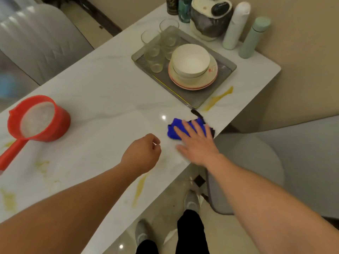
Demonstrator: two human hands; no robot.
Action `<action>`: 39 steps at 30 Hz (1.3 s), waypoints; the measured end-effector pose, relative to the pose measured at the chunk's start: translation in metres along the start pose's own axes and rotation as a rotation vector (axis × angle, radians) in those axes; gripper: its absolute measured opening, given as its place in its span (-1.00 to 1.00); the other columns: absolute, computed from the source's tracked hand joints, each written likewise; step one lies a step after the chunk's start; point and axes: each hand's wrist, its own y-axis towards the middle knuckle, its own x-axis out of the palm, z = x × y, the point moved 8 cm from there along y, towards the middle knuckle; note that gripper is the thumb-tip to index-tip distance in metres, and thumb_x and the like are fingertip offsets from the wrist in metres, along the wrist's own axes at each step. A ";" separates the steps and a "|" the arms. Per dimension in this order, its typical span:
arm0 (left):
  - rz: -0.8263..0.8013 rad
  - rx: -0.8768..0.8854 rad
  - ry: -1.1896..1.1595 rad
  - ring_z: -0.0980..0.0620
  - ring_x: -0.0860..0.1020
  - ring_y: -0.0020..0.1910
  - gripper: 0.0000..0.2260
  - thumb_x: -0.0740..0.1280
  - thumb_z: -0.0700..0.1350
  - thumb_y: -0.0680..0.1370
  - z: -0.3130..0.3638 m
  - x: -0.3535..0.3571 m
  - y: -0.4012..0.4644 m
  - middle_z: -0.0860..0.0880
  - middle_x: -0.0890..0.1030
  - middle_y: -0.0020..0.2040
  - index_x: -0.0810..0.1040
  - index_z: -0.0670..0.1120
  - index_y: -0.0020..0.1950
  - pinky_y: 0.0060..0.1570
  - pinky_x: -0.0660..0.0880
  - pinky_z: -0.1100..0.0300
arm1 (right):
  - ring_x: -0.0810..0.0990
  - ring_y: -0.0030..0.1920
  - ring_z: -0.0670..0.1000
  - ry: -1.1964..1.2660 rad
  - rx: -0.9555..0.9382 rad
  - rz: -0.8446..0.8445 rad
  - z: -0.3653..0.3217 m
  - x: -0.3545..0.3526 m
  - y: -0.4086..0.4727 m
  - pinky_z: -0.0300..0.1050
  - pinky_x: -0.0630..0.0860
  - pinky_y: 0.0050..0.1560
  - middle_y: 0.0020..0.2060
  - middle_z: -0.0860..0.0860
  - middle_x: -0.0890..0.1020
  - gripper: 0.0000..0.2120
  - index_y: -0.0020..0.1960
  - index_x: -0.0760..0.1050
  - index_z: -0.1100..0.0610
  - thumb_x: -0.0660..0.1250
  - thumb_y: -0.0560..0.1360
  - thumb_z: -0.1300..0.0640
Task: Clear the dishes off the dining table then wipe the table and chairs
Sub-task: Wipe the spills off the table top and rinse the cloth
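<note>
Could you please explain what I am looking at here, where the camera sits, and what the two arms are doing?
There is no machine here: this is one picture from a camera worn on a person's head, looking down at their own arms, legs and feet. They stand at a white table. The right hand lies flat with straight fingers on a blue cloth near the table's edge, as if wiping. The left hand is loosely curled above the table and holds nothing. Yellow smears mark the surface in several places. To the left stands a red ladle-like scoop. Further back, a grey tray carries empty glasses and a white bowl stacked on plates. Bottles line the wall behind.
</note>
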 end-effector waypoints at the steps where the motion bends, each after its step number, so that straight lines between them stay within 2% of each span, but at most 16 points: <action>1: -0.007 -0.006 0.010 0.06 0.56 -0.04 -0.77 0.20 0.01 0.65 0.005 0.005 0.003 0.07 0.62 0.06 0.52 0.05 0.26 -0.11 0.42 0.20 | -0.29 0.62 0.10 0.024 0.133 0.002 0.041 -0.011 0.007 0.31 -0.30 0.54 0.64 -0.09 -0.24 -0.35 0.62 -0.24 -0.22 -0.07 0.63 -0.33; 3: -0.021 -0.002 0.017 0.06 0.56 -0.04 -0.76 0.19 0.02 0.65 0.016 0.014 0.008 0.09 0.61 0.03 0.53 0.05 0.27 -0.10 0.44 0.19 | -0.28 0.62 0.14 0.096 0.324 0.006 0.094 -0.025 0.014 0.33 -0.27 0.54 0.63 -0.08 -0.25 -0.34 0.62 -0.25 -0.20 -0.08 0.62 -0.33; 6: -0.046 0.001 0.044 0.05 0.56 -0.02 -0.77 0.20 0.01 0.65 0.029 0.024 0.014 0.09 0.61 0.04 0.53 0.05 0.27 -0.07 0.46 0.17 | -0.26 0.62 0.20 0.198 0.424 0.092 0.089 -0.021 0.011 0.38 -0.24 0.53 0.64 -0.02 -0.20 -0.32 0.63 -0.21 -0.17 -0.07 0.62 -0.34; 10: -0.055 -0.042 0.061 0.05 0.56 -0.02 -0.76 0.21 -0.02 0.66 0.026 0.025 0.014 0.02 0.64 0.09 0.53 0.01 0.30 -0.09 0.42 0.22 | -0.13 0.62 0.26 0.113 0.142 0.117 -0.017 0.012 -0.034 0.47 -0.14 0.50 0.65 0.06 -0.06 -0.29 0.64 -0.05 -0.11 0.01 0.59 -0.37; 11: -0.046 -0.021 0.061 0.05 0.57 -0.04 -0.75 0.21 -0.02 0.66 0.063 0.030 0.043 0.02 0.64 0.08 0.53 0.01 0.30 -0.10 0.42 0.22 | -0.07 0.62 0.25 0.081 0.135 0.122 0.013 0.007 -0.030 0.45 -0.11 0.51 0.65 0.07 -0.02 -0.29 0.64 -0.01 -0.09 0.03 0.59 -0.36; 13: -0.068 -0.018 0.068 0.06 0.57 -0.06 -0.76 0.21 -0.01 0.66 0.075 0.029 0.044 0.06 0.63 0.06 0.52 0.03 0.30 -0.13 0.43 0.22 | -0.02 0.62 0.23 0.100 0.195 0.137 0.035 -0.002 -0.024 0.43 -0.10 0.52 0.65 0.05 0.02 -0.30 0.64 0.02 -0.08 0.04 0.60 -0.34; 17: -0.097 -0.016 0.115 0.06 0.55 -0.03 -0.76 0.19 0.02 0.66 0.081 0.030 0.058 0.15 0.58 -0.01 0.50 0.06 0.29 -0.11 0.45 0.17 | -0.12 0.62 0.24 0.204 0.477 0.131 0.142 -0.047 0.031 0.43 -0.14 0.52 0.65 0.02 -0.06 -0.32 0.65 -0.11 -0.11 -0.06 0.62 -0.33; 20: -0.105 -0.059 0.171 0.01 0.55 0.07 -0.69 0.20 0.00 0.65 0.084 0.029 0.074 0.06 0.58 0.14 0.47 0.02 0.38 0.01 0.47 0.15 | -0.17 0.62 0.24 0.299 0.556 0.062 0.225 -0.090 0.082 0.45 -0.12 0.52 0.65 0.00 -0.10 -0.36 0.64 -0.12 -0.13 -0.12 0.63 -0.32; 23: -0.118 -0.100 0.204 -0.11 0.53 0.26 -0.57 0.23 -0.01 0.63 0.083 0.032 0.089 -0.07 0.46 0.37 0.38 -0.01 0.50 0.18 0.49 0.06 | -0.12 0.62 0.24 0.279 0.561 0.048 0.239 -0.098 0.097 0.46 -0.07 0.51 0.65 -0.02 -0.05 -0.39 0.64 -0.04 -0.11 -0.10 0.64 -0.29; 26: -0.104 -0.147 0.214 -0.22 0.45 0.35 -0.54 0.23 -0.04 0.61 0.088 0.029 0.097 -0.12 0.37 0.45 0.34 -0.05 0.52 0.26 0.44 -0.02 | -0.05 0.61 0.24 0.177 0.477 0.134 0.186 -0.075 0.071 0.42 -0.08 0.53 0.64 -0.02 0.02 -0.40 0.64 0.03 -0.09 -0.02 0.65 -0.24; 28: -0.099 -0.171 0.216 -0.25 0.43 0.34 -0.57 0.24 -0.05 0.61 0.095 0.028 0.102 -0.13 0.39 0.43 0.36 -0.07 0.48 0.24 0.43 -0.02 | 0.08 0.59 0.23 0.122 0.320 0.200 0.129 -0.054 0.036 0.42 -0.04 0.52 0.62 -0.01 0.15 -0.43 0.60 0.17 -0.08 0.08 0.62 -0.18; 30: -0.083 -0.170 0.195 -0.23 0.47 0.28 -0.61 0.26 -0.04 0.60 0.106 0.027 0.108 -0.14 0.43 0.36 0.41 -0.09 0.42 0.20 0.47 -0.01 | 0.15 0.57 0.23 0.084 0.107 0.176 0.076 -0.032 0.005 0.41 0.02 0.51 0.58 -0.01 0.25 -0.47 0.54 0.29 -0.07 0.17 0.60 -0.15; 32: -0.070 -0.135 0.158 -0.18 0.52 0.23 -0.64 0.28 -0.03 0.60 0.121 0.026 0.113 -0.13 0.48 0.30 0.45 -0.09 0.37 0.18 0.51 -0.01 | 0.18 0.57 0.21 0.076 0.008 0.138 0.065 -0.022 0.000 0.38 0.06 0.52 0.55 -0.01 0.30 -0.51 0.51 0.34 -0.08 0.20 0.60 -0.12; 34: -0.074 -0.066 0.165 -0.14 0.53 0.23 -0.64 0.28 -0.01 0.61 0.137 0.027 0.117 -0.11 0.51 0.30 0.45 -0.06 0.39 0.19 0.50 0.02 | 0.23 0.54 0.19 0.092 0.069 0.174 0.095 -0.039 0.023 0.37 0.11 0.50 0.53 -0.03 0.32 -0.54 0.49 0.36 -0.09 0.20 0.60 -0.09; 36: -0.080 0.000 0.202 -0.10 0.52 0.26 -0.62 0.25 0.01 0.63 0.148 0.027 0.117 -0.08 0.51 0.31 0.43 -0.03 0.43 0.18 0.49 0.05 | 0.23 0.53 0.18 0.089 0.220 0.228 0.144 -0.062 0.052 0.38 0.12 0.49 0.55 -0.04 0.29 -0.53 0.51 0.30 -0.10 0.13 0.62 -0.11; 39: -0.079 0.037 0.233 -0.10 0.51 0.26 -0.60 0.22 0.01 0.64 0.149 0.030 0.113 -0.06 0.51 0.31 0.38 -0.01 0.48 0.16 0.49 0.06 | 0.05 0.59 0.20 0.161 0.466 0.186 0.234 -0.089 0.090 0.39 -0.02 0.53 0.62 -0.04 0.11 -0.45 0.62 0.07 -0.09 0.02 0.65 -0.16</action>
